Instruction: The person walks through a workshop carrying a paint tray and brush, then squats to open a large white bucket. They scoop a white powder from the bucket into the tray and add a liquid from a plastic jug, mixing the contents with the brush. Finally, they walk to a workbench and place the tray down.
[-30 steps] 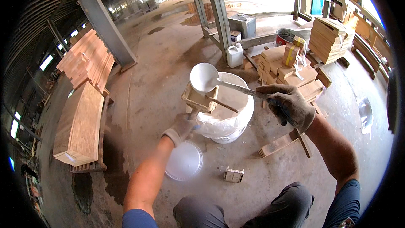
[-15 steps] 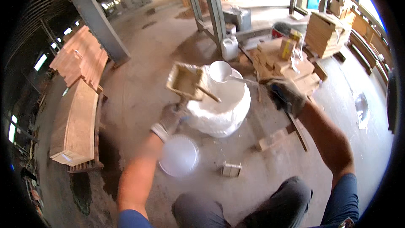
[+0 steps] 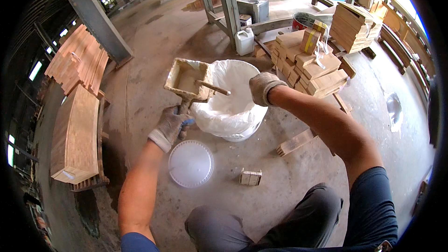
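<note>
My left hand [image 3: 173, 126], in a dirty work glove, grips the short handle of a square, crusted tray [image 3: 173, 77]. Beige liquid lies in the tray, and a thin stick [image 3: 215, 88] leans out over its right side. Just right of the tray stands a white bucket [image 3: 242, 135] lined with a thin plastic bag [image 3: 211, 112]. Above the bucket's right rim, my gloved right hand [image 3: 264, 87] is closed in a fist. It held a white ladle a moment ago; the ladle's bowl is now out of sight, and hand and forearm hide its handle.
A round whitish lid [image 3: 191, 163] and a small pale block [image 3: 250, 178] lie on the floor near my knees. Wood pieces [image 3: 322, 72] are stacked beyond the bucket, near a white jug [image 3: 244, 42]. Long boards [image 3: 81, 135] rest on a pallet at left; a steel post [image 3: 95, 18] stands behind.
My right hand has moved left to the bucket's rim, and the ladle has gone from view. The left hand keeps the tray beside the bucket. The whole view has shifted slightly.
</note>
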A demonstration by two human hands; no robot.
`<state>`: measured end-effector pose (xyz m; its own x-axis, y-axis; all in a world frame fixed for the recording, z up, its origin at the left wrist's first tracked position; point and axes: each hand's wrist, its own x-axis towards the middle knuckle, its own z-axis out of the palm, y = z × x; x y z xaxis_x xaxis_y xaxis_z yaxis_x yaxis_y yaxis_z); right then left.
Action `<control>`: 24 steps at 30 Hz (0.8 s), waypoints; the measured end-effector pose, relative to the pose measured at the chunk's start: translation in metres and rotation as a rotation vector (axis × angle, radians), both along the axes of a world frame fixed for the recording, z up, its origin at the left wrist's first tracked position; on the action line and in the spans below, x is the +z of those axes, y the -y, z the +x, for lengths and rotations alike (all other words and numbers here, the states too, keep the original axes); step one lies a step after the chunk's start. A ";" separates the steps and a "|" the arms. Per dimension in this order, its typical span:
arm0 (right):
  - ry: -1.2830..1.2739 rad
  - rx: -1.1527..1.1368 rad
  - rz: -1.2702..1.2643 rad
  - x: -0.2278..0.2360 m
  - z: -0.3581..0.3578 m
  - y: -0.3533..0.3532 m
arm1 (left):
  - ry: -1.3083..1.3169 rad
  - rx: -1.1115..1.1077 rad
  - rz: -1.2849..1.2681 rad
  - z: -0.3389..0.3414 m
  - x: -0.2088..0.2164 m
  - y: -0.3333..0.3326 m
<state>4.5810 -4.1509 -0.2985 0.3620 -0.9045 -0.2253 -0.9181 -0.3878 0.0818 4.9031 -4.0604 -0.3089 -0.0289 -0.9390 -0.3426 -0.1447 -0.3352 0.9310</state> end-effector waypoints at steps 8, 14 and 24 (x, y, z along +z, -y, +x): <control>-0.137 0.377 0.228 -0.057 0.003 0.058 | 0.042 -0.016 0.037 -0.004 -0.002 0.002; 0.552 0.095 0.320 -0.095 -0.080 0.096 | 0.037 -0.040 0.020 -0.009 -0.008 0.009; 1.275 -0.705 0.507 -0.004 -0.108 0.000 | 0.098 0.043 0.037 -0.004 -0.003 0.003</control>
<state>4.4728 -4.1511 -0.3028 0.0930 -0.8955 -0.4353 -0.2765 0.3967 -0.8753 4.8992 -4.0629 -0.3124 0.0468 -0.9252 -0.3767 -0.2194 -0.3774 0.8997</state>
